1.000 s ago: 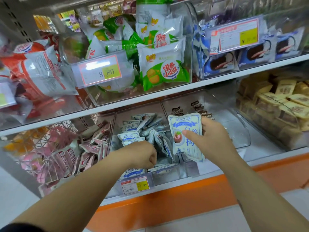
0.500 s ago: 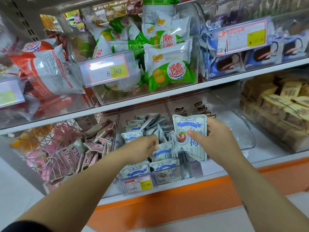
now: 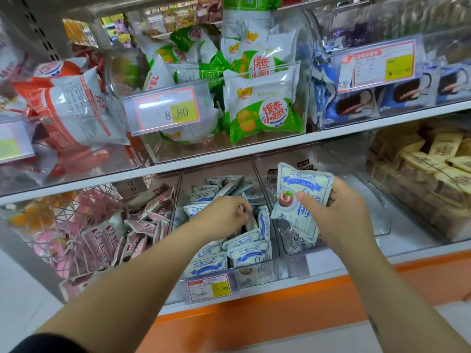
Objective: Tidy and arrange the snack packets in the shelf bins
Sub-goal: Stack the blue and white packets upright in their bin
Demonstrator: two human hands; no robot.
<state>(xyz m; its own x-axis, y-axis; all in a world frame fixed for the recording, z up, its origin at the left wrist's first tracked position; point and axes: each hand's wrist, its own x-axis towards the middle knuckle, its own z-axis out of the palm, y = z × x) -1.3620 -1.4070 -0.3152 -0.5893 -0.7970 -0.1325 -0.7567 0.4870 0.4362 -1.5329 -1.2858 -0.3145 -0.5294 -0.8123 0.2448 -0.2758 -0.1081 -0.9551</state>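
A clear bin (image 3: 276,271) on the lower shelf holds several pale blue plum snack packets (image 3: 248,253), some upright at the front, others loose at the back. My right hand (image 3: 339,212) grips one such blue packet (image 3: 298,189) upright, just right of and above that bin. My left hand (image 3: 224,215) reaches into the middle of the bin with curled fingers among the packets; the fingertips are blurred, so what they hold is unclear.
A bin of pink packets (image 3: 142,225) sits left of the blue ones, a nearly bare clear bin (image 3: 377,220) with dark packets to the right, then yellow packets (image 3: 433,159). The upper shelf carries green (image 3: 265,113), red (image 3: 68,103) and dark blue packets (image 3: 356,105). Price tag (image 3: 209,287) fronts the bin.
My left hand has risen from deep at the bin's front to its middle, leaving packets standing upright at the front. My right hand has lifted its packet slightly.
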